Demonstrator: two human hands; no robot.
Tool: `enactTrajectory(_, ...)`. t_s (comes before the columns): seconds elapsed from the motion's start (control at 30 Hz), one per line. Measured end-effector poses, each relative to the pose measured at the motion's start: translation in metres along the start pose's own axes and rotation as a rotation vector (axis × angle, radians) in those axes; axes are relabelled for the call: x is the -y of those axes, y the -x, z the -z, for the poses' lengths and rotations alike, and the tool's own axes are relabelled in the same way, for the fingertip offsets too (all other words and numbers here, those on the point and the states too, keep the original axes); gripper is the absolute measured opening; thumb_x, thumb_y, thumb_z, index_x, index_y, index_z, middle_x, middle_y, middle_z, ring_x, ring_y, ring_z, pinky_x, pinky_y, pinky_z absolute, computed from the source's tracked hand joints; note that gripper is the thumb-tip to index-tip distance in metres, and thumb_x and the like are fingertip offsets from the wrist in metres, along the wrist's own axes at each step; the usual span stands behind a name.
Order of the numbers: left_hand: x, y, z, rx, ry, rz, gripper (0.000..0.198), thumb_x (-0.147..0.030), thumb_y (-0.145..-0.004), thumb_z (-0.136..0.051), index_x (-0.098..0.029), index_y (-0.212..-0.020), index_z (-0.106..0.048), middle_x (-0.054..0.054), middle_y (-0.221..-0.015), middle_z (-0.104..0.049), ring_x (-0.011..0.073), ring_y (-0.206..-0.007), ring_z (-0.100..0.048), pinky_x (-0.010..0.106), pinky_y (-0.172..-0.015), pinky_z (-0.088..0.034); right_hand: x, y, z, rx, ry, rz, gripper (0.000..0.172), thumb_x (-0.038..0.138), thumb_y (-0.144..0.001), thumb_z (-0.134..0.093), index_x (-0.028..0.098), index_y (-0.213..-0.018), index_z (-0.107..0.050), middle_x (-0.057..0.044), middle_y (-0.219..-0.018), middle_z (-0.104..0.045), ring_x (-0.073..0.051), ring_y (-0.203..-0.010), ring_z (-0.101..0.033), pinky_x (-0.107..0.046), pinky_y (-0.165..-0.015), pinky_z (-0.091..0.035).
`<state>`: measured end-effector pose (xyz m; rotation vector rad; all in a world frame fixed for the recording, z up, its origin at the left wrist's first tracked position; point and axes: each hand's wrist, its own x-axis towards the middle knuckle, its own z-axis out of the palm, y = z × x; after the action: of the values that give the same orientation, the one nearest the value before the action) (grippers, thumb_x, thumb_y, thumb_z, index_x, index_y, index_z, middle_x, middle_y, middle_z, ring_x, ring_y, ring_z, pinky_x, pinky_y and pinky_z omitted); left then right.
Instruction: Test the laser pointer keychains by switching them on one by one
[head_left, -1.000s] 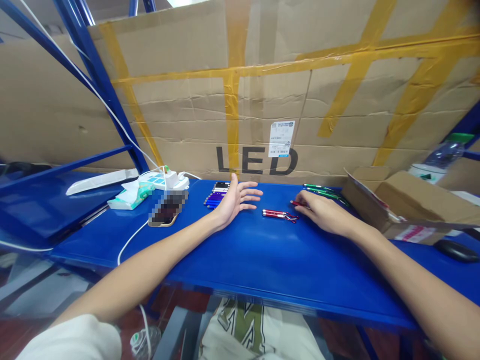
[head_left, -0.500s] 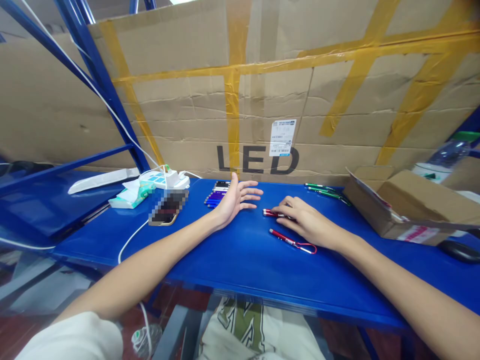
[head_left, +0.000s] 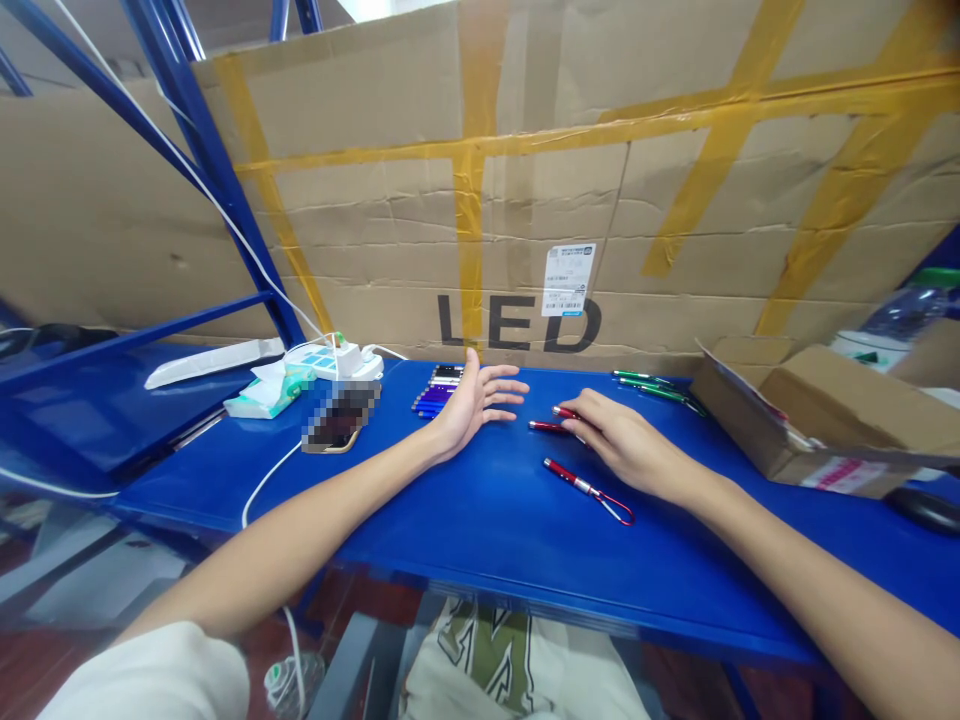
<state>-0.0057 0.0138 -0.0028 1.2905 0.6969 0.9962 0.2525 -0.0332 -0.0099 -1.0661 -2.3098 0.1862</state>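
Lying nearest on the blue shelf (head_left: 465, 520): one red pen (head_left: 586, 489) with a loop at its end, touching no hand, just short of the right hand (head_left: 626, 447). Resting beyond it, the right hand, palm down, fingers curled loosely over two more red pens (head_left: 551, 421); fingertips touching them, no firm pinch to be seen. Having shifted inward from the green pens (head_left: 654, 386) within the last second, and having set the looped pen down half a second back; judged as gathering the red ones into one spot. Lying left of the right hand, the left hand (head_left: 472, 398), palm turned inward, fingers spread and holding nothing, unmoved across all three pictures. Sitting beyond the left hand, a row of purple pens (head_left: 436, 392). Standing farther right of the right hand, a cardboard box (head_left: 817, 415). Leaning behind everything, a large taped carton (head_left: 525, 200) marked LED.
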Motion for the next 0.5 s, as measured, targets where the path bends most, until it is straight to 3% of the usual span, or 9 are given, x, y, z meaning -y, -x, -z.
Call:
enactTrajectory(0.13,-0.0005,0.0006,-0.0005,0.002,0.003,0.001,0.087,-0.083,-0.102,-0.018,-0.016,-0.135,-0.063,0.020,-0.133,-0.072,0.0309,-0.121,-0.068,0.040,-0.094,-0.057,0.0017,0.0011,0.0008,0.103,0.025,-0.047,0.036,0.046,-0.115,-0.038,0.024,-0.120,-0.066,-0.010,-0.104,-0.080,-0.027,-0.092,-0.076,-0.040,-0.081,-0.059)
enactTrajectory(0.3,0.0004,-0.0005,0.0007,0.006,-0.001,-0.002,0.087,-0.084,-0.101,-0.019,-0.018,-0.135,-0.064,0.019,-0.133,-0.073,0.0309,-0.121,-0.068,0.040,-0.094,-0.057,0.0025,0.0027,-0.0033,0.079,0.028,0.021,0.039,0.043,-0.114,-0.041,0.027,-0.138,-0.066,-0.011,-0.140,-0.074,-0.031,-0.128,-0.070,-0.048,-0.107,-0.056)
enactTrajectory(0.5,0.0015,-0.0015,0.0013,0.002,0.008,0.006,0.088,-0.085,-0.101,-0.018,-0.017,-0.135,-0.064,0.019,-0.132,-0.073,0.0313,-0.121,-0.069,0.040,-0.094,-0.057,0.0089,0.0029,-0.0032,0.066,-0.012,0.027,0.036,0.041,-0.114,-0.038,0.027,-0.133,-0.066,-0.010,-0.128,-0.076,-0.028,-0.115,-0.073,-0.046,-0.101,-0.059)
